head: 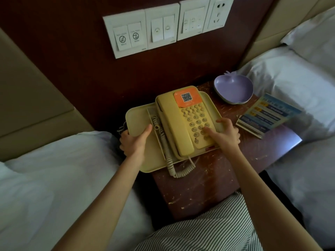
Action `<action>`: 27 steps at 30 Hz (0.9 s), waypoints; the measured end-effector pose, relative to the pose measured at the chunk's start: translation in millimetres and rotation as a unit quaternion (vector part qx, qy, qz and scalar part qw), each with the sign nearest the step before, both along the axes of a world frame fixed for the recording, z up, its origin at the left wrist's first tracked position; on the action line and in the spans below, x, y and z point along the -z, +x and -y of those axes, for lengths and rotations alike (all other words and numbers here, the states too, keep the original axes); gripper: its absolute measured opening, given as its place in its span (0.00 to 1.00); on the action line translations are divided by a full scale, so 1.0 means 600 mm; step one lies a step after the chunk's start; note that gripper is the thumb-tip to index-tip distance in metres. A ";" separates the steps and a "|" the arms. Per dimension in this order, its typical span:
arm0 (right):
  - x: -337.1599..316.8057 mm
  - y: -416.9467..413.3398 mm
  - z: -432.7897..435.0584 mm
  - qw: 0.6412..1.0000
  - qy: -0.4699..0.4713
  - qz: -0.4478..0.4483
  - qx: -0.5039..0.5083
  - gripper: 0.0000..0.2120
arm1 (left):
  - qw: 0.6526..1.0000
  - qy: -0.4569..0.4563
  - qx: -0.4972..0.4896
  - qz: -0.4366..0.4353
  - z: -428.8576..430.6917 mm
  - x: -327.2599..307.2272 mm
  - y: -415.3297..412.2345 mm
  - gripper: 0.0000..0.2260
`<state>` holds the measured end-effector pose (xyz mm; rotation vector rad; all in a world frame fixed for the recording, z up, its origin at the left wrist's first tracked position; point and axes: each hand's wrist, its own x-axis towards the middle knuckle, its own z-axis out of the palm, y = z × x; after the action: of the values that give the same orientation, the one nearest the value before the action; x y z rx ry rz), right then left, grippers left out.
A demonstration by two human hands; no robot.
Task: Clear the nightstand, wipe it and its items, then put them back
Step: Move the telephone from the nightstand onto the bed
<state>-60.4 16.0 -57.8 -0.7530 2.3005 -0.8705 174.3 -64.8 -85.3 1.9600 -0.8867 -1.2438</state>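
In the head view, the nightstand runs from centre frame to lower centre, its dark top scratched and speckled, between two white beds at left and right. A cream tray lies at centre-left with its left end out past the nightstand's edge, towards the left bed. A yellow phone lies on the tray, handset in its cradle. Its coiled cord runs down the tray and loops over the near rim onto the wood.

The hands are well apart, one at each end of the tray. The left hand grips the left rim, thumb on top and fingers curled beneath. The right hand holds the right side, thumb pressed on the keypad and fingers wrapped round the tray's right rim. I cannot tell whether the tray has left the wood.

At right of centre, stacked purple bowls sit at the back of the nightstand, and a printed card stands by the right edge. Wall switches fill the upper centre.

The step looks like clearing: the bowls and card are not yet moved, and no cloth shows. The next move calls for an even two-handed lift, keeping the tray level so the phone does not slide. The loose cord could drag or snag, as could a second lead at the tray's left end.
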 end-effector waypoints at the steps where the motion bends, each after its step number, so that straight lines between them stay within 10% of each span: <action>1: -0.003 0.007 -0.009 1.000 0.001 0.000 0.004 0.29 | 1.000 -0.006 0.001 -0.002 -0.002 -0.004 0.006 0.47; 27: -0.046 0.313 -0.066 0.996 -0.027 0.011 -0.080 0.27 | 0.996 -0.045 -0.076 0.002 -0.091 -0.048 0.336 0.47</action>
<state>127.2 55.3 -30.5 -0.9327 2.1710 -0.8658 375.8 -10.1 -56.7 1.9200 -0.7667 -1.0950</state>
